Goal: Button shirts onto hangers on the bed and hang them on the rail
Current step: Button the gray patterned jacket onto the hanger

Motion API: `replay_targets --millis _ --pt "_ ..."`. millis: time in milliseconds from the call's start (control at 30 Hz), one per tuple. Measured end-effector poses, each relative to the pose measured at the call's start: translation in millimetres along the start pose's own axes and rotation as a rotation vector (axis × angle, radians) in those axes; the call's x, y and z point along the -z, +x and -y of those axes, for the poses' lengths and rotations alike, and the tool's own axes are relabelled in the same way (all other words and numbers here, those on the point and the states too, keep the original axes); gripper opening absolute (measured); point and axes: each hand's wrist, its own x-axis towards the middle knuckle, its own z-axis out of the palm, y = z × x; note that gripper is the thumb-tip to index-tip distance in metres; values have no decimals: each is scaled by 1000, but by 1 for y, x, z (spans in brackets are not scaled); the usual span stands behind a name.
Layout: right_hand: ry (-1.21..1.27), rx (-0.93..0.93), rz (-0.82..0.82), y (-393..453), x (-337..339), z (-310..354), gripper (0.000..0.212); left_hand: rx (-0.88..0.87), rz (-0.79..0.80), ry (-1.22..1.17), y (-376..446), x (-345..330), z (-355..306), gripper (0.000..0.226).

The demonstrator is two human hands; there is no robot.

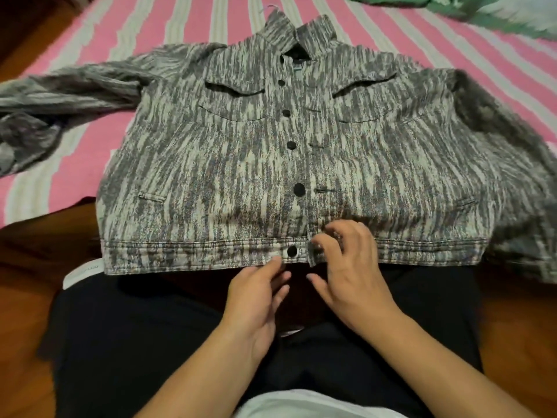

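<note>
A grey-and-cream streaked shirt-jacket (229, 164) lies face up on the bed, collar away from me, hem hanging over the near edge. Several black buttons run down its front; the lowest button (292, 251) sits on the hem band. A hanger hook (272, 9) pokes out above the collar. My right hand (346, 267) pinches the hem's right flap beside that lowest button. My left hand (256, 297) is just below the hem, fingers apart, fingertips touching the band under the button.
The bed (193, 16) has a pink-and-white striped sheet. A green garment (446, 6) lies at the far right corner. The jacket's left sleeve (60, 89) trails off to the left. Brown wooden floor (27, 297) shows on both sides of my dark-clothed legs.
</note>
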Motion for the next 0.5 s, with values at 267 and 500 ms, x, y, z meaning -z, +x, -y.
replay_targets --millis 267,500 --pt "318 -35 -284 2 22 -1 15 -89 54 -167 -27 3 -2 26" --pt "643 -247 -269 10 64 21 10 -738 -98 192 -54 0 16 24"
